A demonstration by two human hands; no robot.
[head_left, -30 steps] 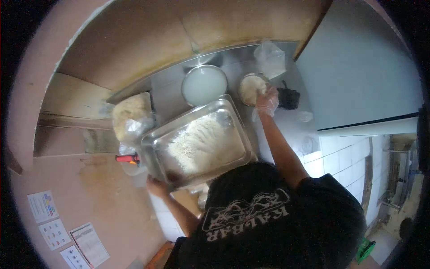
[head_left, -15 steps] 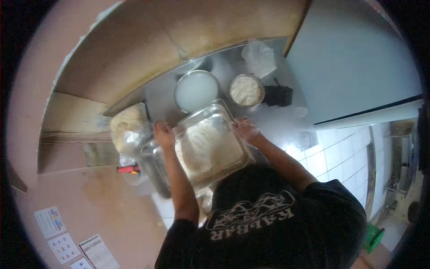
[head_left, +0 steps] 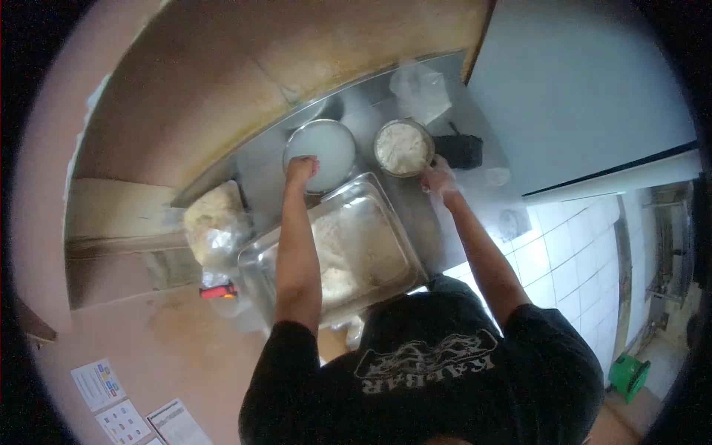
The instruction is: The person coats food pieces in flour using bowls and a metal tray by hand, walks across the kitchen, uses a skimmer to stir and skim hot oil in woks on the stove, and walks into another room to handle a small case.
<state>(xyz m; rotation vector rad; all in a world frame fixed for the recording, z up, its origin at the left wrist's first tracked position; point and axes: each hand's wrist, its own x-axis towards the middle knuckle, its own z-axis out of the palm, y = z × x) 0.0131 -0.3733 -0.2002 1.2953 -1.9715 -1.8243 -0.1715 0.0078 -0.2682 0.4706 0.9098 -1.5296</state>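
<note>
My left hand point(head_left: 302, 170), its fingers curled closed, is over the near-left rim of a round metal bowl of cloudy white liquid point(head_left: 332, 154). Whether it grips that rim cannot be made out. My right hand point(head_left: 439, 179) seems to wear a thin clear plastic glove. Its fingers are at the near-right rim of a smaller round bowl of white flour point(head_left: 401, 147) and look closed on the edge. Below both bowls, closest to my body, lies a rectangular metal pan point(head_left: 393, 215) with flour spread in it. My left forearm crosses above the pan and hides part of it.
A clear plastic bag point(head_left: 420, 93) and a dark block-like object point(head_left: 460, 151) lie on the metal counter point(head_left: 486, 208). At the left are a bag of pale yellowish stuff point(head_left: 211, 219) and a red and black item point(head_left: 218, 291). White tiled floor point(head_left: 564, 252) shows at right.
Both hands have left the sides of the metal pan and moved farther forward. My left hand is now at the liquid bowl, my right at the flour bowl.
</note>
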